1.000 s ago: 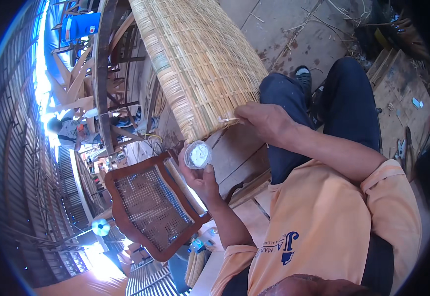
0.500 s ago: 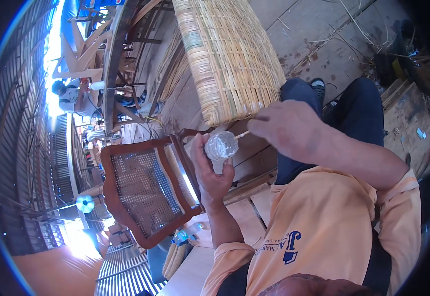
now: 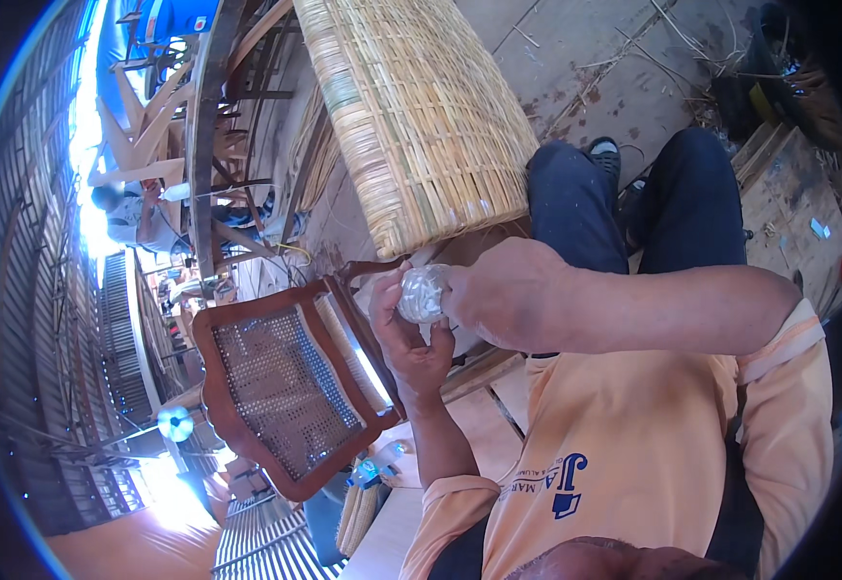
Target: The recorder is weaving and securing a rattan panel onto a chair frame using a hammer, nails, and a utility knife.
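Note:
My left hand [image 3: 413, 353] is wrapped round a small clear plastic container [image 3: 424, 292], like a cut bottle or jar, with something whitish inside. My right hand [image 3: 508, 295] is closed at the container's mouth. It hides the thin pale stick that showed between its fingers half a second ago. Just beyond both hands lies a large woven cane piece [image 3: 430, 116] with a thick wrapped edge. Beside my left hand stands a brown wooden chair frame [image 3: 210, 362] with a mesh cane panel [image 3: 285, 387].
A wooden bench [image 3: 203, 145] with frame parts is at the far left, where another person [image 3: 131, 217] works. A fan [image 3: 175, 423] sits lower left. Cane strips and a dark container [image 3: 778, 58] are at the upper right. A clear bottle [image 3: 368, 472] lies near my left elbow.
My right hand has moved left and the stick has gone from sight at the container's mouth. The surroundings have shifted slightly as the view turned.

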Demonstrator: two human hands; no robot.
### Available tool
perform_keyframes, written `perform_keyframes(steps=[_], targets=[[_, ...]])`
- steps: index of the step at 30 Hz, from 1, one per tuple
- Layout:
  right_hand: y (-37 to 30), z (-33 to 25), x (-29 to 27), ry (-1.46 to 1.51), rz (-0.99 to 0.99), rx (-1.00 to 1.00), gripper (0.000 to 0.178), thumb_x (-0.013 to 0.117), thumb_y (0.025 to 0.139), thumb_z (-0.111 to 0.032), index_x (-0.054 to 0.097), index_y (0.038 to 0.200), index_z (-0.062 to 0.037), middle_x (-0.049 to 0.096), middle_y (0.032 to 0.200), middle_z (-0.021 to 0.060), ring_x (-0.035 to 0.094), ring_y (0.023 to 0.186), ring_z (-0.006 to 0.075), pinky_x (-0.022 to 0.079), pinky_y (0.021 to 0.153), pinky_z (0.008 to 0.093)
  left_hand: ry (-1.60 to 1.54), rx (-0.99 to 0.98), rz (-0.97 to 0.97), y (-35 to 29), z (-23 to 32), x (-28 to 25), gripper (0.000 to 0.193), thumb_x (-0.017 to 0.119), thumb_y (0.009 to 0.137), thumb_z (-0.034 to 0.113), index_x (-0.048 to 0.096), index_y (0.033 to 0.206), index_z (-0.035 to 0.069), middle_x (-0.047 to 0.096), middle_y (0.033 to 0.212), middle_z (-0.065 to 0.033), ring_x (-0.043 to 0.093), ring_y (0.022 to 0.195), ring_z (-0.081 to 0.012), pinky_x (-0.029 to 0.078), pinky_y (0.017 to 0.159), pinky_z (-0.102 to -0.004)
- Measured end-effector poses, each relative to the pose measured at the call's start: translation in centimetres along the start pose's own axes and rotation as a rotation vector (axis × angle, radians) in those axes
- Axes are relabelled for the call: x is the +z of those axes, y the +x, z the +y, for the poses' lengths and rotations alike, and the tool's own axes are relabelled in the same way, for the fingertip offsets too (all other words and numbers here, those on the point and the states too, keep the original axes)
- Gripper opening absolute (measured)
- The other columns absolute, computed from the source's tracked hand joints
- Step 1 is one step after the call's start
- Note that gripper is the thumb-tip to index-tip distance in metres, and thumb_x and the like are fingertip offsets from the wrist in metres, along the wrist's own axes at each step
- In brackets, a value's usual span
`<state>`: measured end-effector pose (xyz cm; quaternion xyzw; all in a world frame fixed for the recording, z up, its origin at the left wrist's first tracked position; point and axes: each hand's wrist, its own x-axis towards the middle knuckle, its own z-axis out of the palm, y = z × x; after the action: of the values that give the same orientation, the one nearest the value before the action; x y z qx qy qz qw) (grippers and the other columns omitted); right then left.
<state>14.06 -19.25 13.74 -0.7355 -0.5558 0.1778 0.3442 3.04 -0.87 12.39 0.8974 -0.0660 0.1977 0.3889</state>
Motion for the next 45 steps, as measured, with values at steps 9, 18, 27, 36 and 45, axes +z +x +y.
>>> perform_keyframes(steps=[9, 18, 27, 36, 45], targets=[[-0.1, 0.1, 0.9, -0.050, 0.304, 0.058, 0.015, 0.056, 0.080, -0.011, 0.062, 0.090, -0.0009, 0.064, 0.077, 0.0137, 0.067, 0.065, 0.0299, 0.053, 0.056, 0.0381, 0.007, -0.023, -0.006, 0.0, -0.1, 0.3, 0.069, 0.060, 0.069, -0.011, 0.036, 0.132, 0.006, 0.040, 0.132, -0.0177, 0.042, 0.127, -0.0318, 0.034, 0.106, -0.0426], [-0.4, 1.2, 1.0, 0.020, 0.161, 0.034, 0.015, 0.058, 0.080, -0.010, 0.062, 0.093, -0.0047, 0.064, 0.081, 0.0129, 0.067, 0.071, 0.0293, 0.052, 0.058, 0.0394, 0.024, -0.080, -0.006, -0.5, -0.4, 0.3, 0.068, 0.064, 0.072, -0.006, 0.037, 0.133, 0.002, 0.039, 0.135, -0.0169, 0.043, 0.126, -0.0292, 0.034, 0.106, -0.0392], [-0.3, 1.0, 1.5, -0.031, 0.195, -0.061, 0.013, 0.060, 0.077, -0.010, 0.063, 0.088, -0.0048, 0.060, 0.087, 0.0134, 0.065, 0.070, 0.0281, 0.052, 0.060, 0.0374, -0.014, -0.136, -0.025, -0.6, -0.7, 0.5, 0.065, 0.067, 0.079, 0.003, 0.037, 0.135, -0.005, 0.041, 0.136, -0.0144, 0.042, 0.126, -0.0253, 0.033, 0.107, -0.0380], [0.7, 1.6, 1.9, -0.128, 0.167, 0.028, 0.016, 0.057, 0.078, -0.010, 0.062, 0.092, -0.0049, 0.060, 0.089, 0.0142, 0.066, 0.075, 0.0302, 0.052, 0.060, 0.0410, 0.030, -0.129, -0.052, -0.8, -0.8, 0.1, 0.068, 0.064, 0.074, -0.003, 0.037, 0.137, -0.002, 0.040, 0.136, -0.0181, 0.042, 0.127, -0.0306, 0.036, 0.105, -0.0394], [0.6, 3.2, 2.6, 0.054, -0.060, 0.059, 0.025, 0.056, 0.079, -0.010, 0.063, 0.102, -0.0126, 0.061, 0.091, 0.0081, 0.065, 0.081, 0.0282, 0.052, 0.067, 0.0386, 0.251, -0.134, -0.040, -1.4, -0.5, 0.4, 0.068, 0.065, 0.070, 0.000, 0.042, 0.135, 0.004, 0.049, 0.130, -0.0184, 0.048, 0.121, -0.0349, 0.038, 0.103, -0.0410]])
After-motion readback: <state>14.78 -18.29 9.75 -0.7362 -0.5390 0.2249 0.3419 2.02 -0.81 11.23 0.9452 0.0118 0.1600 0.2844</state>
